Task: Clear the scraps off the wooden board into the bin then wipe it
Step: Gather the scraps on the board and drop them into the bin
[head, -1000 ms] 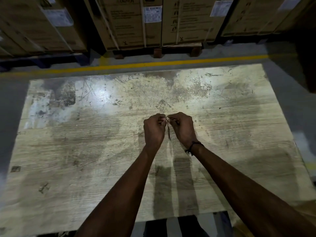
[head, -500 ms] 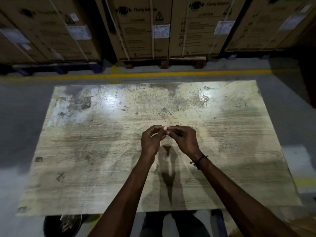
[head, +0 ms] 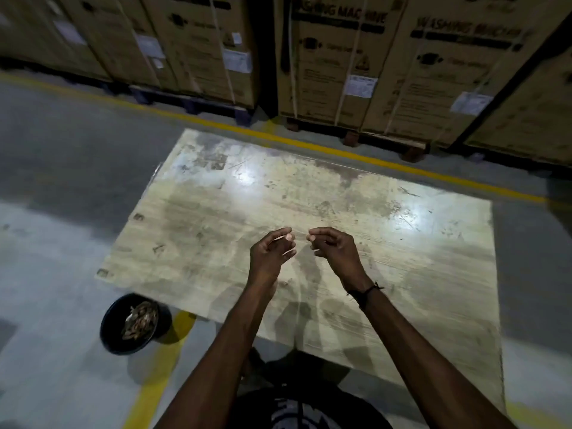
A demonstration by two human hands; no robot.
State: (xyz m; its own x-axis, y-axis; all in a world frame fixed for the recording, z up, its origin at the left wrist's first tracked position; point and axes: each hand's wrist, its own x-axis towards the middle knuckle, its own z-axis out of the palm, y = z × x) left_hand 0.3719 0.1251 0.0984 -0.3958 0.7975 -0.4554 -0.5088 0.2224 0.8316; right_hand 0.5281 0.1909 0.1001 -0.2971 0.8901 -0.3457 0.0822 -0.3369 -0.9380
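Observation:
The large worn wooden board (head: 216, 243) lies flat on the floor in front of me. Its surface is stained and scratched, and I see no loose scraps on it. My left hand (head: 272, 255) hovers over the board's middle with relaxed fingers, and nothing shows in it. A small gap to its right, my right hand (head: 332, 252) has thumb and forefinger tips pinched together. Anything between them is too small to see. The black round bin (head: 108, 320) stands on the floor off the board's near left corner, with brownish scraps inside.
Tall cardboard washing-machine boxes (head: 334, 57) on pallets line the far side, behind a yellow floor line (head: 309, 144). Grey concrete floor surrounds the board. Another yellow line (head: 154, 382) runs past the bin towards me.
My hands, joined at the fingertips on a thin strip before, have drawn apart. The view has swung left and the bin has come fully into sight.

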